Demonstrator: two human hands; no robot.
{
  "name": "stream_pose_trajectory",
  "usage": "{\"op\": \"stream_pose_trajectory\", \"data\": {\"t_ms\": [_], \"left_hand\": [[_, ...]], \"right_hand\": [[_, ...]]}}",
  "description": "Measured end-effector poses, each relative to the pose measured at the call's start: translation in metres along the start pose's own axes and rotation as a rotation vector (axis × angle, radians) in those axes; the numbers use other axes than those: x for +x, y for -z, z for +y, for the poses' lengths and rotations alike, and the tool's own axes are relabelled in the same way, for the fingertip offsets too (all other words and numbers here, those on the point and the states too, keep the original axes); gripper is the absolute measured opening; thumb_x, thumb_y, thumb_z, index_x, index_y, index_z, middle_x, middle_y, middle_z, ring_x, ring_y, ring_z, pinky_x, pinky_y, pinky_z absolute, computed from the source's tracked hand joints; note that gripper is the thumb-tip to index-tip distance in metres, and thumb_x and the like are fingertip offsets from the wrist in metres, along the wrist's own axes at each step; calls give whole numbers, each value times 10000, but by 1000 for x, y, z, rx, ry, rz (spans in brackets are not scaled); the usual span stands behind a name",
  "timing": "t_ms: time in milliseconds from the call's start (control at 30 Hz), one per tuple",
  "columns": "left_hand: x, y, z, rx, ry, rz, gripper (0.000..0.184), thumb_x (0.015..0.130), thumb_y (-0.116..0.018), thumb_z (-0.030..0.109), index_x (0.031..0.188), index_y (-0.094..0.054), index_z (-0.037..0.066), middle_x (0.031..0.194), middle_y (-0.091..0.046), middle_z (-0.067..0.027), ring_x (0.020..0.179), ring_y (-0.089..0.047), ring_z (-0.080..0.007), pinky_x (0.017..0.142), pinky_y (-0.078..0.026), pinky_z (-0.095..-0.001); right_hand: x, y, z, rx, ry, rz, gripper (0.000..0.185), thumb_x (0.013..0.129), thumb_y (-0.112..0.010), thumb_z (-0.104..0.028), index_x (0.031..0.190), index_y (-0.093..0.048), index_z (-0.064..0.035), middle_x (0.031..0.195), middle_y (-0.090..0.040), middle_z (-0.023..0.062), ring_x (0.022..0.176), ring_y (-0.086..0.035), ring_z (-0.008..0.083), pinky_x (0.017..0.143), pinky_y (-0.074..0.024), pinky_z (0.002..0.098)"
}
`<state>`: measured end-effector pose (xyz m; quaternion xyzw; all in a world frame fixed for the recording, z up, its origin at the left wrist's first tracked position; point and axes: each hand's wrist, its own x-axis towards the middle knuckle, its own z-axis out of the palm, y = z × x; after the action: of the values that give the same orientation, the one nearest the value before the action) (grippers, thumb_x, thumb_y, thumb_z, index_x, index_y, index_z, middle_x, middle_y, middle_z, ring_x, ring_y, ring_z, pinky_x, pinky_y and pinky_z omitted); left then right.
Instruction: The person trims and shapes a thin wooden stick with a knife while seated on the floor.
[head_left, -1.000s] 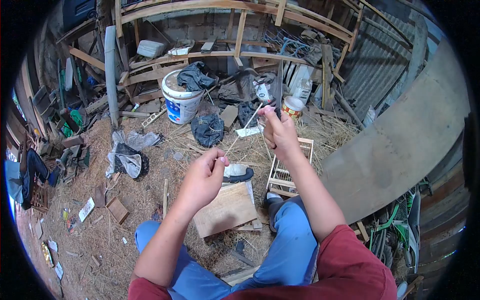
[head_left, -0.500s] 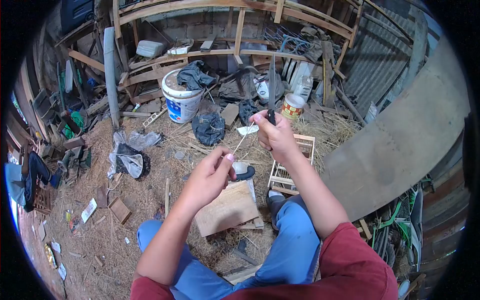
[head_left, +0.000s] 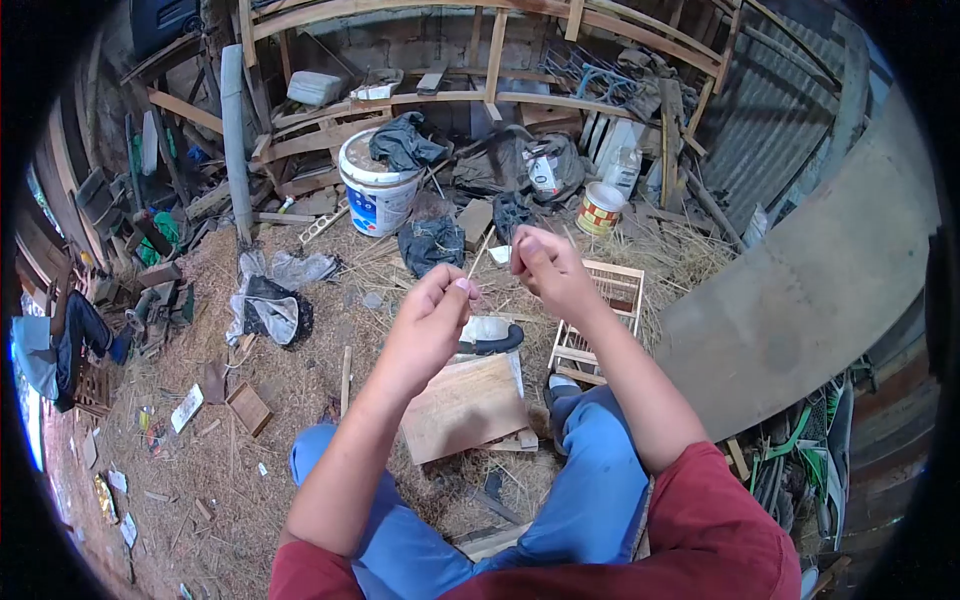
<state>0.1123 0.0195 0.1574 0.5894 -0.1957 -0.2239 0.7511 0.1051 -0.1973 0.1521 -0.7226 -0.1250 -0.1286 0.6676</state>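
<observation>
My left hand is closed in a pinch around a thin wooden stick, which slants up and to the right from the fingertips. Close by on the right, slightly higher, my right hand is closed with its fingers curled. Half a second ago a black-handled knife stood upright in that fist; now its handle is hidden and the blade does not show clearly. Beneath the hands, a flat wooden board lies between my legs. A slatted wooden frame stands beside my foot, below my right forearm.
Past the board lies a white object with a curved black part. Farther back stand a large white bucket and a smaller tub. A large curved sheet fills the right side. Straw and scraps cover the ground; a person sits far left.
The knife blade, upright above my right fist before, no longer shows clearly. My right hand has turned, and the view has shifted slightly. My left hand still pinches the stick.
</observation>
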Motion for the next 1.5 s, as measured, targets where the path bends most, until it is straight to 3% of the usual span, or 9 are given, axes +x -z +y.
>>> {"op": "stream_pose_trajectory", "data": {"t_ms": [133, 233, 400, 433, 567, 967, 1300, 1367, 1500], "left_hand": [[-2, -3, 9, -27, 3, 28, 151, 1033, -495, 169, 1011, -571, 41, 667, -419, 68, 554, -339, -35, 480, -257, -235], [1, 5, -4, 52, -37, 6, 166, 1039, -503, 196, 1034, -582, 50, 698, -429, 70, 565, -356, -26, 489, -276, -222], [-3, 3, -5, 251, -192, 24, 194, 1050, -508, 217, 1079, -603, 50, 715, -427, 87, 582, -370, -16, 493, -290, -215], [-6, 0, -1, 347, -234, 58, 244, 1055, -485, 213, 1115, -608, 11, 778, -521, 1, 681, -465, -94, 624, -380, -280], [-12, -3, 5, 436, -227, 97, 306, 1066, -462, 213, 1153, -608, -42, 873, -636, -124, 804, -584, -204, 780, -478, -366], [-16, -9, 9, 731, -431, 203, 323, 1076, -487, 244, 1004, -626, -39, 864, -622, -236, 759, -601, -383, 708, -472, -412], [-15, -19, 1, 719, -500, 318, 300, 1058, -535, 235, 942, -632, -24, 671, -568, -167, 570, -533, -291, 573, -422, -402], [-18, -22, 4, 719, -447, 350, 347, 1066, -549, 275, 913, -627, -27, 679, -540, -71, 642, -456, -116, 592, -408, -332], [-16, -23, 3, 648, -431, 354, 332, 1062, -558, 272, 933, -641, -23, 688, -556, -73, 651, -459, -99, 588, -409, -327]], "right_hand": [[-3, -2, -1, -385, 102, -94, 426, 1052, -541, -393, 842, -585, -26, 616, -510, 13, 556, -456, 116, 526, -358, 329], [-5, -8, -9, -633, 114, -182, 397, 1009, -585, -408, 861, -626, -41, 603, -525, 180, 532, -516, 310, 537, -409, 410], [-6, -10, -15, -694, 158, -196, 385, 1004, -587, -418, 881, -651, -58, 616, -558, 182, 566, -574, 367, 538, -423, 430], [-7, -9, -15, -715, 165, -195, 380, 1001, -590, -421, 889, -659, -65, 619, -565, 186, 583, -589, 383, 538, -427, 436], [-7, -10, -15, -740, 185, -198, 394, 992, -598, -440, 878, -649, -66, 619, -568, 191, 584, -591, 396, 535, -428, 452], [-7, -6, -12, -782, 421, -150, 385, 971, -656, -326, 765, -527, -29, 574, -468, 160, 500, -483, 343, 490, -374, 402], [-12, -7, -21, -900, 547, -6, 468, 918, -705, -421, 701, -509, -56, 578, -516, 140, 518, -556, 350, 469, -395, 420], [-12, -6, -23, -939, 539, 8, 488, 907, -701, -469, 699, -512, -70, 595, -561, 135, 545, -597, 365, 469, -413, 442], [-12, -4, -23, -948, 570, 38, 476, 904, -714, -435, 690, -513, -61, 570, -520, 134, 515, -570, 348, 461, -400, 422]]}}
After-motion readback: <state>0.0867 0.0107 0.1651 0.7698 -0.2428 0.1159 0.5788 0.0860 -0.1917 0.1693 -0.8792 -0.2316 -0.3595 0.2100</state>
